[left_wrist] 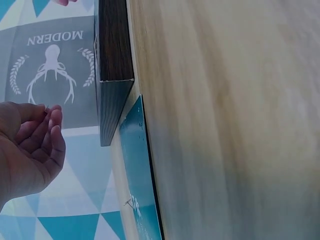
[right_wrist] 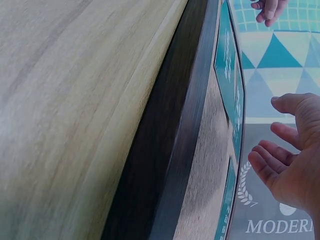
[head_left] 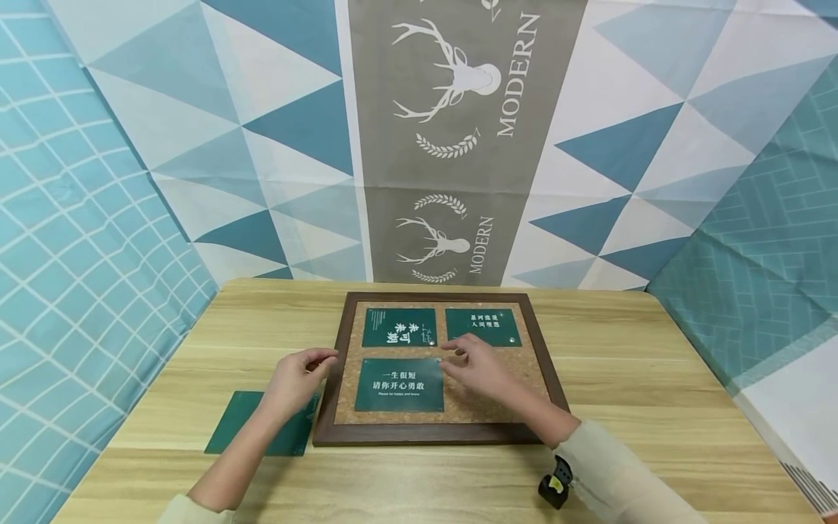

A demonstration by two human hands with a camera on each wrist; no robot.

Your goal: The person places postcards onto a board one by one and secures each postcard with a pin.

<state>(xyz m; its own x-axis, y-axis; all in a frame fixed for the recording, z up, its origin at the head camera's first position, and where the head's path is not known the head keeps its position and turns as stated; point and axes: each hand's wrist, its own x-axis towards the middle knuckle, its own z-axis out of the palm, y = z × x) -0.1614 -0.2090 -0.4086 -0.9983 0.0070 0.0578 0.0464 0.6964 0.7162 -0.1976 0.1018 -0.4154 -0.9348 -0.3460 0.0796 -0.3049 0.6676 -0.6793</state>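
Observation:
A cork board [head_left: 494, 378] in a dark wooden frame [head_left: 425, 434] lies on the table. Three green cards with white lettering are on the cork: an upper left card [head_left: 399, 327], an upper right card [head_left: 483, 327] and a lower left card [head_left: 399, 386]. My left hand [head_left: 297, 375] is raised by the frame's left side, thumb and forefinger pinching a tiny pale pin-like thing [left_wrist: 47, 109]. Over the board, near the lower card's upper right corner, my right hand [head_left: 478, 367] has its fingers spread and loosely bent, holding nothing.
Another green card [head_left: 238, 418] lies on the wooden table [head_left: 393, 484] left of the frame, partly hidden under the left forearm. A patterned cloth wall [head_left: 452, 145] rises behind the table. The right wrist wears a black strap device [head_left: 555, 482].

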